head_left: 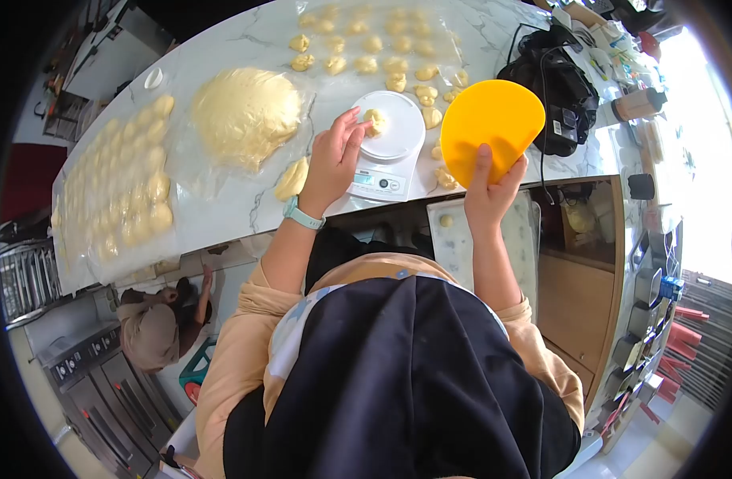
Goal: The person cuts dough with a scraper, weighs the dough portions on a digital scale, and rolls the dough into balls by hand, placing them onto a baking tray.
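Note:
My left hand [334,160], a light-green watch at its wrist, reaches over a white digital scale [406,148]. Its fingers are apart, and a fingertip is at a small piece of dough [375,121] lying on the scale's round plate. In my right hand [493,194] is a yellow dough scraper [493,120], gripped at its lower edge with the thumb on top and held upright right of the scale. A large mound of dough [246,112] under plastic film sits to the left. Beside my left wrist lies a loose strip of dough [292,179].
Smooth dough balls [134,172] sit under plastic at the far left. Rough dough pieces [367,64] spread behind and right of the scale. A black bag [561,96] with cables stands at right. Below the table edge is a tray [493,247]. Another person [154,327] crouches at lower left.

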Available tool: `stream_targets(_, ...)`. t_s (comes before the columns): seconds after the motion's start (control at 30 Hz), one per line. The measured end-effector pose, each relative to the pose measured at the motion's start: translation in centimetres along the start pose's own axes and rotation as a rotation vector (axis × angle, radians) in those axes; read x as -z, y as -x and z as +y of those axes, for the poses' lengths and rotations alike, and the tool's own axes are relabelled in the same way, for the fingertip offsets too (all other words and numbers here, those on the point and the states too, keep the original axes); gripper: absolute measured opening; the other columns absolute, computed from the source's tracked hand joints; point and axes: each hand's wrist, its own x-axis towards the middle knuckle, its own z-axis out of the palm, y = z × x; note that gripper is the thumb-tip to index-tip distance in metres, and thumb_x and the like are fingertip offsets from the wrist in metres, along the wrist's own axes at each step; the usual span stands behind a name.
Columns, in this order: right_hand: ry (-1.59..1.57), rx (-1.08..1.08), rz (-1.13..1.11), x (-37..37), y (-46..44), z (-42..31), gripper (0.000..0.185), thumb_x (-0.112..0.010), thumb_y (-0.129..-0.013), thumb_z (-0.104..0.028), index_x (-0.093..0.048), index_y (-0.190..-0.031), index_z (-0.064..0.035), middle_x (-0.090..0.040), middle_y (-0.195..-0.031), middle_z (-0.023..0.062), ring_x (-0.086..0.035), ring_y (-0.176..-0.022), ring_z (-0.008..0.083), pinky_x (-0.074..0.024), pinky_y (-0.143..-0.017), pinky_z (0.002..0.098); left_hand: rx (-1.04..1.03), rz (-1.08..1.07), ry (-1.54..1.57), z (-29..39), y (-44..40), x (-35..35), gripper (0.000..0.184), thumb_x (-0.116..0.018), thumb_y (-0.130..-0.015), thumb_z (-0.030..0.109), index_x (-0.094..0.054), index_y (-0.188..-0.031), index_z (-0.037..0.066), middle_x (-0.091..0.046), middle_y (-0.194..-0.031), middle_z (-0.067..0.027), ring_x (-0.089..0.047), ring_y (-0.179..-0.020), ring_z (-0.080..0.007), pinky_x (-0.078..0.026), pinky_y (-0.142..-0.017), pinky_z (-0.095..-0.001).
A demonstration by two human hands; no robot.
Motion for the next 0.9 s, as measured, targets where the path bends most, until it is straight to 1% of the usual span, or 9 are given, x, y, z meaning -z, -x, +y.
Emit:
stream_targets(0.17,0.006,0.060,-0.018,1.0,-0.8,-1.8,0.031,-0.059,-0.095,-0.020,-0.046,-0.115,-0.0002,-0.062,-0.093,0.0112,-0.063,-0.082,0.0182,-0.0512,-0.073,0.0326,-0.122,0.119,-0.449,-0.9,1.3,0.7,0.022,-0.048,-0.096,0.014,-0.056,-0.116,0.008,-0.064,-0.100,-0.0043,-0.058,-0.097,-0.0223,-0.035,-0.090,-0.0379)
stream_targets(0.23,-0.028,0.011,-0.357,1.1,-1.5,-4.9,0.029,-0.061,-0.091,-0.014,-0.049,-0.115,-0.0030,-0.066,-0.084,0.0104,-0.065,-0.067,0.0210,-0.0526,-0.063,0.0335,-0.069,0.146,-0.411,-1.6,2.1,1.3,0.021,-0.049,-0.096,0.015,-0.056,-0.114,0.009,-0.063,-0.101,-0.0031,-0.055,-0.100,-0.0213,-0.031,-0.093,-0.0381)
stream_targets(0.33,0.287,0.212,-1.310,0.3,-3.5,-14.8,0.026,-0.059,-0.079,-0.011,-0.053,-0.103,-0.0033,-0.067,-0.077,0.0147,-0.067,-0.064,0.0301,-0.0531,-0.056,0.0420,-0.025,0.185,-0.408,-2.2,3.2,1.7,0.016,-0.053,-0.094,0.013,-0.060,-0.107,0.009,-0.063,-0.095,-0.0032,-0.056,-0.093,-0.0220,-0.033,-0.090,-0.0368)
stream_targets(0.37,0.513,0.884,-1.084,0.1,-3.0,-18.4,0.025,-0.060,-0.077,-0.012,-0.051,-0.097,-0.0010,-0.056,-0.058,0.0042,-0.055,-0.047,0.0155,-0.0443,-0.040,0.0308,-0.016,0.197,-0.408,-2.6,3.2,1.7,0.015,-0.054,-0.093,0.012,-0.061,-0.106,0.009,-0.063,-0.094,-0.0032,-0.056,-0.092,-0.0218,-0.033,-0.090,-0.0366)
stream_targets(0.4,0.362,1.057,-0.926,-0.6,-1.4,-19.6,0.018,-0.057,-0.072,-0.012,-0.048,-0.084,-0.0014,-0.042,-0.049,0.0047,-0.048,-0.041,0.0149,-0.0414,-0.036,0.0321,-0.004,0.189,-0.336,-2.8,3.1,1.8,0.013,-0.056,-0.092,0.012,-0.063,-0.102,0.009,-0.063,-0.091,-0.0032,-0.057,-0.088,-0.0211,-0.033,-0.088,-0.0359)
stream_targets(0.47,0.354,1.108,-1.099,-0.9,0.7,-23.2,0.021,-0.064,-0.067,-0.015,-0.054,-0.081,-0.0035,-0.049,-0.057,0.0040,-0.052,-0.051,0.0147,-0.0333,-0.040,0.0302,-0.036,0.171,-0.353,-2.7,2.8,1.8,0.012,-0.056,-0.092,0.012,-0.064,-0.101,0.009,-0.064,-0.089,-0.0031,-0.058,-0.087,-0.0205,-0.033,-0.088,-0.0352)
stream_targets(0.6,0.402,1.258,-1.097,-1.2,1.6,-27.4,0.026,-0.063,-0.074,-0.021,-0.056,-0.090,-0.0015,-0.050,-0.057,-0.0002,-0.044,-0.047,0.0161,-0.0314,-0.043,0.0289,-0.115,0.209,-0.365,-1.1,1.8,1.8,0.010,-0.058,-0.091,0.010,-0.065,-0.097,0.006,-0.064,-0.085,-0.0066,-0.060,-0.081,-0.0230,-0.041,-0.080,-0.0352)
stream_targets(0.73,0.414,1.195,-0.865,0.8,0.7,-25.9,0.019,-0.052,-0.081,-0.021,-0.052,-0.087,-0.0025,-0.050,-0.059,0.0013,-0.044,-0.048,0.0141,-0.0301,-0.046,0.0282,-0.080,0.194,-0.243,-1.2,0.4,1.7,0.012,-0.059,-0.090,0.008,-0.065,-0.099,0.003,-0.066,-0.088,-0.0098,-0.062,-0.083,-0.0263,-0.049,-0.073,-0.0342)
stream_targets(0.9,0.537,1.227,-0.528,1.4,3.1,-22.3,0.024,-0.054,-0.082,-0.021,-0.053,-0.098,-0.0030,-0.056,-0.065,0.0054,-0.051,-0.058,0.0164,-0.0372,-0.054,0.0292,-0.133,0.059,-0.179,-1.0,-1.8,1.1,0.017,-0.058,-0.087,0.004,-0.065,-0.102,0.002,-0.067,-0.100,-0.0124,-0.065,-0.089,-0.0274,-0.050,-0.075,-0.0338)
